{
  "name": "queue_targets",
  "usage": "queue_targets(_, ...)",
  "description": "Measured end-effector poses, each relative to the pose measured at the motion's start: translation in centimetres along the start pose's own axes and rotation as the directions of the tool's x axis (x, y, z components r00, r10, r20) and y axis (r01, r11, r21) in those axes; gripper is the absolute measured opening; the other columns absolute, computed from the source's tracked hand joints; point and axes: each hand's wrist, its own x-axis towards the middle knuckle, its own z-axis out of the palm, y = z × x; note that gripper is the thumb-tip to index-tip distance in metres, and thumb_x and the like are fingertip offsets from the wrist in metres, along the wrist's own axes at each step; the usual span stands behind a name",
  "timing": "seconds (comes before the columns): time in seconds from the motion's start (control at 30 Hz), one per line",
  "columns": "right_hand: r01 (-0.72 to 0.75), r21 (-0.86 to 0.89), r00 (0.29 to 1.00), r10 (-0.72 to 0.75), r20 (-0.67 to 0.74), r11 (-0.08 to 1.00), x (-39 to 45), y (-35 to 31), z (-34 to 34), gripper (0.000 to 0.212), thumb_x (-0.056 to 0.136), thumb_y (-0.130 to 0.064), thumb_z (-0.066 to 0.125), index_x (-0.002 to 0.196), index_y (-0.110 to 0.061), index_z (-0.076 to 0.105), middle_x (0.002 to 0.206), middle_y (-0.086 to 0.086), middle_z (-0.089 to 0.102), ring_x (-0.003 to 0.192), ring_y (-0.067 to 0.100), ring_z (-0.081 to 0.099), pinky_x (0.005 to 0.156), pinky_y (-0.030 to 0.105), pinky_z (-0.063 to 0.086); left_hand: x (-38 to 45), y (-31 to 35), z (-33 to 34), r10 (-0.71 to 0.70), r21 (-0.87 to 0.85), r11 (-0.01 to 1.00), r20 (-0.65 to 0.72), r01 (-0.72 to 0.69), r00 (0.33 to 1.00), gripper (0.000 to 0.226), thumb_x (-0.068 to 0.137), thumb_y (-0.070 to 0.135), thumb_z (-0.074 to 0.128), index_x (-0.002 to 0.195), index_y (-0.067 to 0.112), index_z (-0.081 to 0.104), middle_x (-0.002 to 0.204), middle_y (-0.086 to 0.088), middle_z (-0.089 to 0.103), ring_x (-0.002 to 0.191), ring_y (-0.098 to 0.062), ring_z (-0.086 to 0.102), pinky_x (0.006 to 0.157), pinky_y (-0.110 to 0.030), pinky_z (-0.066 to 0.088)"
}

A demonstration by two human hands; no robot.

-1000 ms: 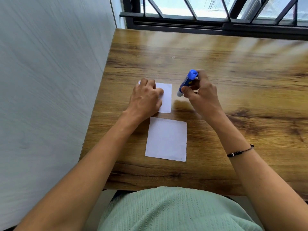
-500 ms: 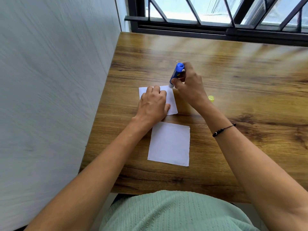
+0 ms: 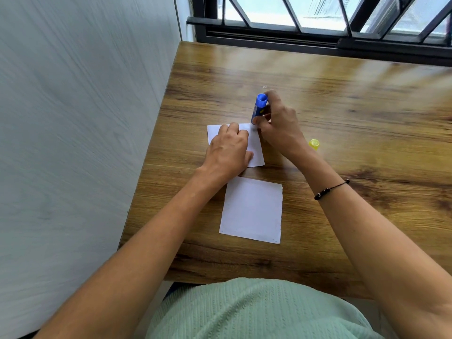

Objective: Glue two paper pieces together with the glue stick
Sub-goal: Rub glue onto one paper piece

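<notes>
Two white paper squares lie on the wooden table. My left hand presses flat on the far paper and covers most of it. The near paper lies bare just below it. My right hand grips the blue glue stick nearly upright, its lower end down at the far paper's top right corner. The tip itself is hidden behind my fingers.
A small yellow cap stands on the table to the right of my right wrist. A grey wall runs along the table's left edge. A dark-framed window closes off the far edge.
My right hand has brought the glue stick left from beside the far paper to its top right corner. The left hand keeps pressing the paper. The yellow cap has come into view.
</notes>
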Motion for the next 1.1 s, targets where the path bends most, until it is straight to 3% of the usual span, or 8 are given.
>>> queue_targets(0.27,0.007,0.001,0.999,-0.007,0.047,1.000,-1.5,0.1,-0.6,0.034,0.081,-0.006,0.056,0.113,-0.005,0.045,0.093,0.014,0.065,0.084,0.036,0.061,0.077,0.050,0.049,0.0,0.0,-0.4,0.007,0.014,1.000,0.060,-0.008,0.998,0.041,0.086,0.031,0.057,0.117,0.005,0.050,0.121,-0.013,0.045,0.117,-0.028,0.038,0.090,-0.037,0.039)
queue_targets(0.47,0.023,0.013,0.997,-0.024,0.078,1.000,-2.9,-0.1,-1.0,0.035,0.081,-0.006,0.058,0.114,-0.005,0.046,0.091,0.006,0.062,0.087,0.035,0.061,0.079,0.048,0.048,0.2,-0.4,-0.9,0.027,0.024,0.999,0.154,-0.031,0.988,0.046,0.085,0.030,0.061,0.121,0.006,0.048,0.125,-0.013,0.040,0.120,-0.027,0.035,0.098,-0.039,0.038)
queue_targets(0.63,0.029,0.011,0.995,-0.030,0.093,1.000,-4.1,-0.1,-1.3,0.034,0.081,-0.007,0.059,0.113,-0.006,0.047,0.087,-0.002,0.056,0.085,0.033,0.061,0.079,0.044,0.047,0.2,-0.4,-0.8,0.030,0.033,0.999,0.153,-0.036,0.988,0.050,0.084,0.029,0.061,0.125,0.006,0.046,0.127,-0.013,0.040,0.120,-0.027,0.035,0.098,-0.039,0.039)
queue_targets(0.87,0.020,0.022,0.995,-0.022,0.093,1.000,-5.7,-0.3,-1.6,0.035,0.081,-0.008,0.059,0.114,-0.007,0.047,0.086,-0.001,0.058,0.085,0.031,0.062,0.078,0.044,0.048,0.1,-0.4,-0.8,0.030,0.012,0.999,0.149,-0.032,0.988,0.045,0.084,0.029,0.061,0.120,0.004,0.048,0.125,-0.013,0.041,0.121,-0.028,0.035,0.096,-0.038,0.039)
queue_targets(1.1,0.025,0.031,0.995,-0.028,0.100,0.999,-6.9,-0.2,-1.6,0.036,0.082,-0.008,0.060,0.115,-0.006,0.046,0.088,0.001,0.058,0.083,0.032,0.062,0.076,0.045,0.049,0.0,-0.4,-0.9,0.028,0.011,1.000,0.145,-0.029,0.989,0.050,0.085,0.030,0.061,0.127,0.005,0.046,0.128,-0.013,0.040,0.123,-0.027,0.034,0.099,-0.038,0.036)
